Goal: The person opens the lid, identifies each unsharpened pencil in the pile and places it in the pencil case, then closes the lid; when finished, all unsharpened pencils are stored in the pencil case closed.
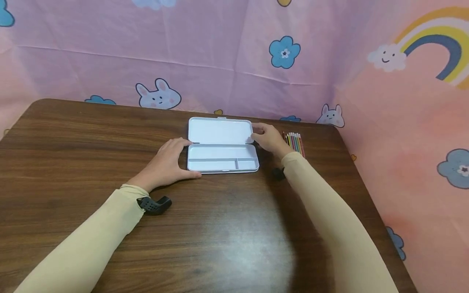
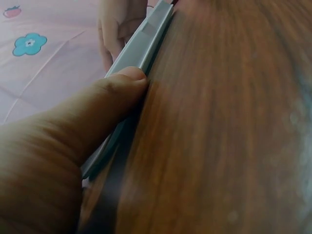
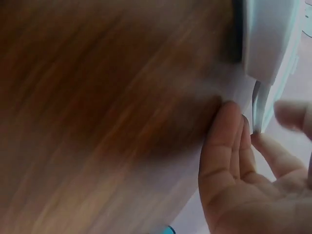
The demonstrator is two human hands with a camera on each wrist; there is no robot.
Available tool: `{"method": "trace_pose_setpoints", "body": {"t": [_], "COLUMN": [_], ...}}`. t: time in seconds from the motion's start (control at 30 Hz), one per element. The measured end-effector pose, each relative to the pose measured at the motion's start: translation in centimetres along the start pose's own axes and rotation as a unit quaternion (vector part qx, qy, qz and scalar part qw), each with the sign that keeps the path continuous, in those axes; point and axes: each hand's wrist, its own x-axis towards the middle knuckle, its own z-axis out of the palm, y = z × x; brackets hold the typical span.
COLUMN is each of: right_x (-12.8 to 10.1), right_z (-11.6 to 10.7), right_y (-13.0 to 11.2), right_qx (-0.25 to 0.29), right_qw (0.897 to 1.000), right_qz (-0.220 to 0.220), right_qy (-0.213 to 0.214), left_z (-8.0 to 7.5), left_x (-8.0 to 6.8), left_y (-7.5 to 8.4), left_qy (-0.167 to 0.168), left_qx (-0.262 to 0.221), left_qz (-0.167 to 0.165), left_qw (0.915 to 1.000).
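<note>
A white pencil case (image 1: 222, 152) lies unfolded on the table, its lid (image 1: 220, 131) tipped back flat behind the base. One long section and two smaller compartments show inside the base, all bare. My left hand (image 1: 166, 162) holds the base at its left end, the thumb (image 2: 127, 75) along the front edge and the index finger near the hinge. At the lid's right end is my right hand (image 1: 269, 138), fingers extended. In the right wrist view a fingertip (image 3: 257, 139) meets the lid's edge while the thumb stands apart from it.
A row of several coloured pencils (image 1: 295, 143) lies right of the case, partly hidden by my right wrist. The brown wooden table (image 1: 91, 142) meets a patterned cloth (image 1: 227, 53) behind and at the right. A black band (image 1: 154, 205) sits on my left wrist.
</note>
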Motion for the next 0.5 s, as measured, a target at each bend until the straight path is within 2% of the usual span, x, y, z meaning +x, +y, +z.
{"method": "trace_pose_setpoints", "body": {"t": [0.1, 0.2, 0.33, 0.43, 0.5], "right_x": [-0.7, -1.4, -3.0, -4.7, -5.9], "right_z": [-0.2, -0.5, -1.4, -2.7, -3.9], "right_y": [-0.3, -0.4, -0.3, 0.3, 1.0], "right_qx": [-0.010, -0.033, -0.088, -0.104, -0.112], "right_qw": [1.000, 0.998, 0.992, 0.986, 0.983], "right_qz": [-0.011, -0.041, -0.092, -0.129, -0.137], "right_qy": [-0.022, -0.024, 0.000, 0.023, 0.043], "left_z": [0.0, 0.1, 0.1, 0.1, 0.1], "left_x": [-0.1, -0.2, -0.3, -0.3, -0.2], "left_y": [-0.2, -0.2, -0.1, 0.0, 0.1], "left_qy": [-0.002, -0.002, 0.000, 0.001, 0.002], "left_qx": [0.003, 0.006, 0.009, 0.010, 0.009], "left_qz": [0.000, -0.002, -0.003, -0.002, -0.002], "left_qw": [1.0000, 1.0000, 1.0000, 0.9999, 1.0000]}}
